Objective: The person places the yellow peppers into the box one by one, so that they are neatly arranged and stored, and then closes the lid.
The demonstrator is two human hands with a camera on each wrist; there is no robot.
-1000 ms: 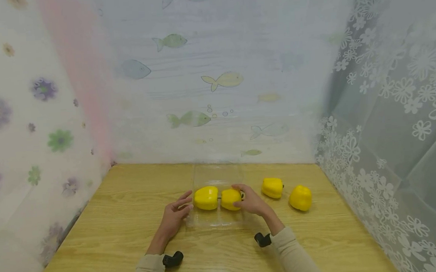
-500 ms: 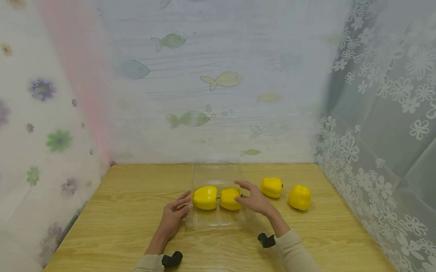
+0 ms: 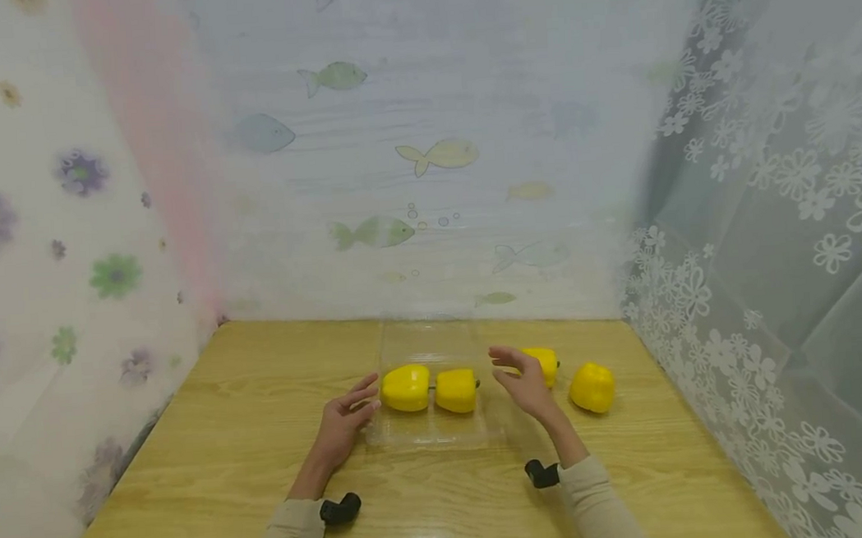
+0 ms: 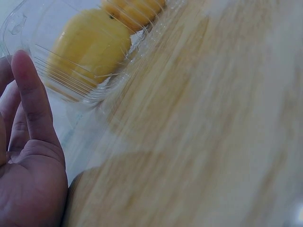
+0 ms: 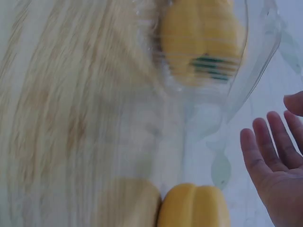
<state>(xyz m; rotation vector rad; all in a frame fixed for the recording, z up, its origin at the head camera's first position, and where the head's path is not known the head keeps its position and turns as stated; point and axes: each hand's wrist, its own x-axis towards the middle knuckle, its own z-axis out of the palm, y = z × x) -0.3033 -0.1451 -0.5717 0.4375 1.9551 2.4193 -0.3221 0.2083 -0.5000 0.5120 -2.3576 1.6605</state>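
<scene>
Two yellow bell peppers lie end to end in a clear plastic clamshell box (image 3: 434,433) whose lid stands back behind them: a left pepper (image 3: 406,388) and a right pepper (image 3: 456,391). At the box's left wall is my left hand (image 3: 343,427), its fingertips right at the rim; in the left wrist view its thumb (image 4: 31,90) is extended beside the ridged wall. My right hand (image 3: 525,382) is raised to the right of the box, holding nothing, fingers loosely spread. It partly hides a third pepper (image 3: 546,364). A further yellow pepper (image 3: 593,387) sits farther right.
Everything stands on a wood-grain table (image 3: 261,394). A fish-print curtain (image 3: 428,96) hangs behind its far edge, with flowered sheets on both sides. Black camera mounts (image 3: 339,510) are strapped at both wrists over beige sleeves.
My right hand has let go of the right pepper in the box and moved right, toward the third pepper. The left hand has stayed in place.
</scene>
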